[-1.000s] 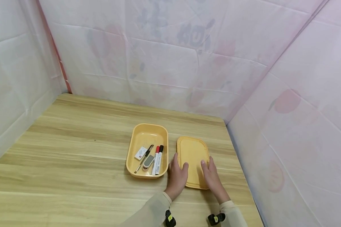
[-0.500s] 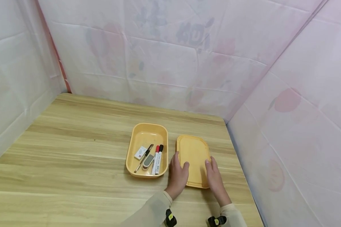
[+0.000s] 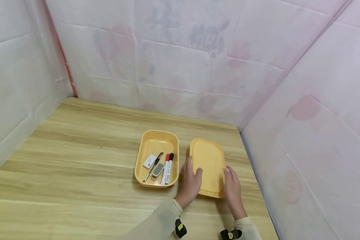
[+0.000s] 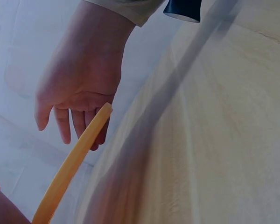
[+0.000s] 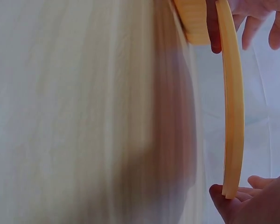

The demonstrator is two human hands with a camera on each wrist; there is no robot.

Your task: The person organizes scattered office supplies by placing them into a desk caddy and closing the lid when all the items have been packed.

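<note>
A flat yellow lid (image 3: 208, 166) is held up over the table between both hands, and in the right wrist view the lid (image 5: 233, 107) shows edge-on. My left hand (image 3: 190, 183) presses the lid's left rim, its fingers straight and its thumb raised over the top. Against the right rim rests my right hand (image 3: 234, 191); in the left wrist view this hand (image 4: 81, 88) has straight fingers on the lid's edge and its thumb apart. Just left of the left hand stands a yellow box (image 3: 142, 150) without a cover.
The box holds a white packet (image 3: 150, 161), a black pen (image 3: 153, 167), a small grey-topped oval item (image 3: 158, 169), a red-capped marker (image 3: 165, 170) and a black-capped marker (image 3: 169, 170). White patterned sheets (image 3: 180, 60) surround the wooden table (image 3: 78, 160).
The lid has moved slightly away from the person and to the right, both hands going with it. The right thumb has shifted outward to the rim. The box has stayed put.
</note>
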